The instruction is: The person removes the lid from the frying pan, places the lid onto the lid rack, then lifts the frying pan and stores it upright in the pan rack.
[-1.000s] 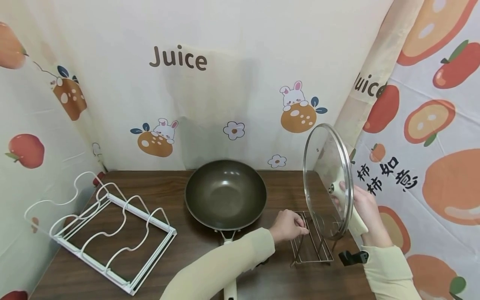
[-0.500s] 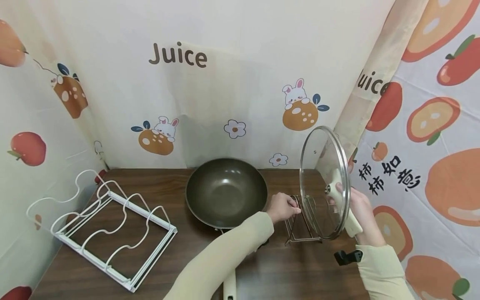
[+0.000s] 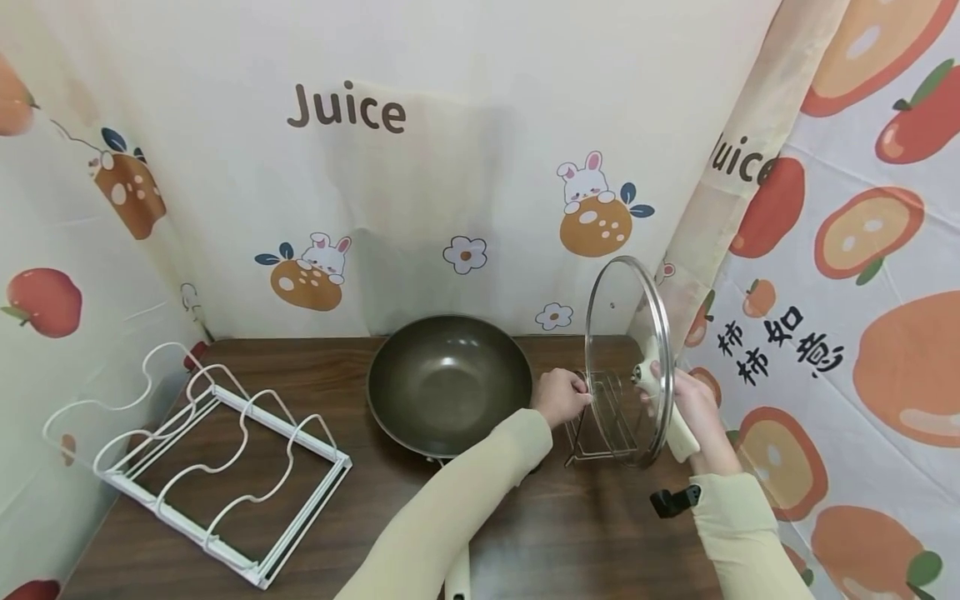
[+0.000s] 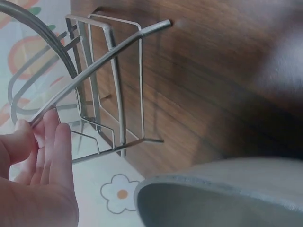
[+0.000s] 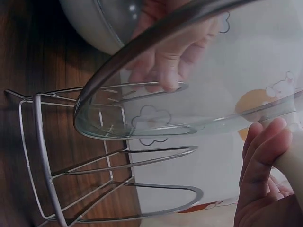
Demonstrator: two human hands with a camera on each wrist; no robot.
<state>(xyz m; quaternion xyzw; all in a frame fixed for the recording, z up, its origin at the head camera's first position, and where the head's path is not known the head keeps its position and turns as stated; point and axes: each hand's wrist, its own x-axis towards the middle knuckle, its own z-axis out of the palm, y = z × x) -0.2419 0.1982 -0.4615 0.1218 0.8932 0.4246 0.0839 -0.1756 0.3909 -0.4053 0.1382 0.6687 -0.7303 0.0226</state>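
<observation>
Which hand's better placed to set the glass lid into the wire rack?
Probably the right hand: it grips the glass lid by its cream handle. The left hand pinches a rod of the wire rack.

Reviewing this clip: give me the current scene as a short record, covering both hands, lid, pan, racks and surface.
Left hand: pinches the metal rack
Right hand: holds the glass lid by its pale handle
Lid position: on edge, nearly upright, at the metal rack; whether it rests there is unclear
Pan: uncovered, between the racks
White rack: left of the pan
Surface: dark wood-grain table
</observation>
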